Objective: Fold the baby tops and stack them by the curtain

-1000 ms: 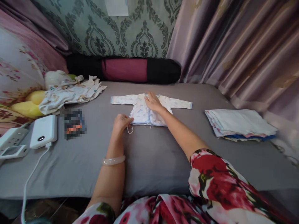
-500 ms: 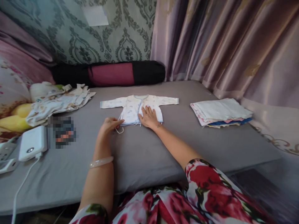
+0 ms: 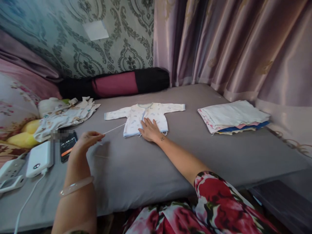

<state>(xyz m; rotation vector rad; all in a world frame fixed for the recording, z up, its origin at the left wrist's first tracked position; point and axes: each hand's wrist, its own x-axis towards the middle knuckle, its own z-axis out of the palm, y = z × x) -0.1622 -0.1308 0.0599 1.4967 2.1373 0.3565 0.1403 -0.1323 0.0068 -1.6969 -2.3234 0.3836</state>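
A small white baby shirt (image 3: 134, 121) with blue trim and a pale blue print lies flat, both sleeves spread sideways. My right hand (image 3: 149, 130) rests flat on its lower front, fingers apart. Off to the left, my left hand (image 3: 91, 139) pinches a thin white tie string (image 3: 114, 129). The string runs taut from the shirt's left side edge to my fingertips. A short loop of another tie shows at the hem, right of my right hand.
Folded cloths (image 3: 234, 117) are stacked at the right. At the left lie a patterned garment (image 3: 65, 113), a phone (image 3: 68, 148), a white power bank (image 3: 39, 159) with a cable, and a power strip (image 3: 12, 167). A black and maroon bolster (image 3: 115, 84) lies along the wall.
My left hand has moved left, away from the shirt's side, drawing the tie string out straight. My right hand stays flat on the shirt. The view has shifted slightly.
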